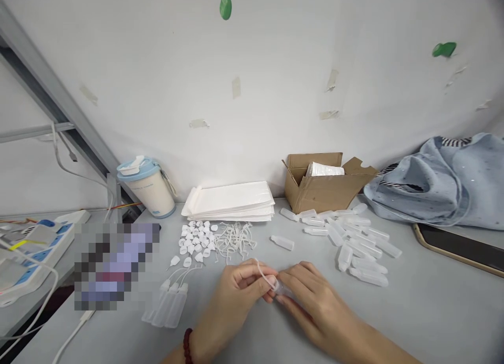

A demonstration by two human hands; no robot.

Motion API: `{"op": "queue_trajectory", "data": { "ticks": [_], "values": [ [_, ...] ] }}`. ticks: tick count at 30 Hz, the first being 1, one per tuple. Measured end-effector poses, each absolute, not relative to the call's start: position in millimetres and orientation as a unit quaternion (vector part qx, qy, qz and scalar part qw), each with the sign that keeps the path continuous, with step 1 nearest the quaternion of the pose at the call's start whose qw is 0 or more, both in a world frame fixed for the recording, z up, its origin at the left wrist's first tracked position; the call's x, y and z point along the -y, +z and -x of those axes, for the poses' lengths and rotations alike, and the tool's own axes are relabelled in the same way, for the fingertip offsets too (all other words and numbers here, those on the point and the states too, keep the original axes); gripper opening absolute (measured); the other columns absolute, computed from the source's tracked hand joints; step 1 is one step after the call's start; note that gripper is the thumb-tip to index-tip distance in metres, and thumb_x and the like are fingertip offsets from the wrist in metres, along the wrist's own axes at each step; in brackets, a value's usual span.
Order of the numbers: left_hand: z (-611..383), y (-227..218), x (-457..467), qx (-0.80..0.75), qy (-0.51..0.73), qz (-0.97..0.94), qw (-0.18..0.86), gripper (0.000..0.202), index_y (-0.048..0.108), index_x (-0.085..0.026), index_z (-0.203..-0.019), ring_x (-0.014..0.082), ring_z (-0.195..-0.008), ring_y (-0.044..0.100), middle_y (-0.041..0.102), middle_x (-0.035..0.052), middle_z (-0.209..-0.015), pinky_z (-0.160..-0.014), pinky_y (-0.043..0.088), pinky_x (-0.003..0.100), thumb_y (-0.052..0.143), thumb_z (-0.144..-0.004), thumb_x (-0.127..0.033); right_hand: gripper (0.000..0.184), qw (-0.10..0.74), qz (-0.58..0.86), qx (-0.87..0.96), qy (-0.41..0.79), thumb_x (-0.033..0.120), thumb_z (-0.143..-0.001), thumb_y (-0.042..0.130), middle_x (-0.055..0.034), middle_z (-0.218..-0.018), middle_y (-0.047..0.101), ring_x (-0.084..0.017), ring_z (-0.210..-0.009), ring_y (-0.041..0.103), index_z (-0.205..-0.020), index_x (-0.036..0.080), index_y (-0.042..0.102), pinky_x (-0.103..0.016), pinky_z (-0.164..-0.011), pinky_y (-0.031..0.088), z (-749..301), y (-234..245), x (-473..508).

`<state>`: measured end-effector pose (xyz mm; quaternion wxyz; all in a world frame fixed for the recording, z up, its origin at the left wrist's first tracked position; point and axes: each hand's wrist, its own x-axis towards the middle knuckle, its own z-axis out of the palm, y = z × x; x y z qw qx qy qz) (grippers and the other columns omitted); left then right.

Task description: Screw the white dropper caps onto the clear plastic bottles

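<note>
A small translucent plastic bottle (282, 288) lies between my hands near the table's front. My right hand (315, 303) is closed around its body. The fingers of my left hand (242, 296) pinch at the bottle's neck, where a thin white tube (260, 269) curves up; the part under the fingertips is hidden. Left of my hands lie several bottles with thin tubes on top (173, 303). Beyond my left hand are a cluster of small white caps (196, 238) and a tangle of thin white curved tubes (235, 239). A single loose bottle (282, 242) lies just beyond my hands.
Many loose bottles (356, 241) are heaped at right, before an open cardboard box (326, 191). White envelopes (230, 199) are stacked by the wall. A tumbler (147, 188), power strip (43, 254), pixelated object (122, 264), phone (464, 248) and blue cloth bag (441, 185) stand around.
</note>
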<state>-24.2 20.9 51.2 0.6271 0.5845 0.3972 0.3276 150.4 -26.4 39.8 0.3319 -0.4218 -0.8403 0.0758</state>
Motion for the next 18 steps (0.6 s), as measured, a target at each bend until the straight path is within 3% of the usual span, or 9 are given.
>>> {"op": "queue_trajectory", "data": {
  "ticks": [9,14,18],
  "values": [
    [27,47,-13,-0.340,0.371,-0.791,0.349,0.023,0.073,-0.021,-0.093,0.0143,-0.075,0.059,0.060,0.0039,-0.081,-0.068,0.049,0.025,0.050,-0.089,-0.022,0.017,0.356,0.427,0.828,0.067,0.008,-0.091,0.044,-0.0062,-0.087,0.066,-0.019,-0.075,0.058,-0.101,0.018,0.053,-0.033,-0.068,0.049,-149,32,26],
    [28,47,-12,-0.299,0.374,-0.812,0.334,0.024,0.069,-0.017,-0.104,0.0130,-0.071,0.061,0.062,0.0058,-0.085,-0.067,0.052,0.023,0.051,-0.088,-0.019,0.022,0.360,0.425,0.828,0.061,0.009,-0.092,0.041,-0.0078,-0.089,0.065,-0.020,-0.076,0.059,-0.108,0.018,0.051,-0.035,-0.068,0.052,-150,31,27],
    [28,48,-13,-0.324,0.372,-0.791,0.362,0.021,0.070,-0.018,-0.100,0.0134,-0.072,0.061,0.063,0.0051,-0.085,-0.067,0.052,0.023,0.052,-0.088,-0.021,0.025,0.374,0.423,0.823,0.066,0.012,-0.094,0.040,-0.0087,-0.089,0.065,-0.021,-0.077,0.060,-0.117,0.019,0.047,-0.035,-0.068,0.054,-151,28,28]
  ]
}}
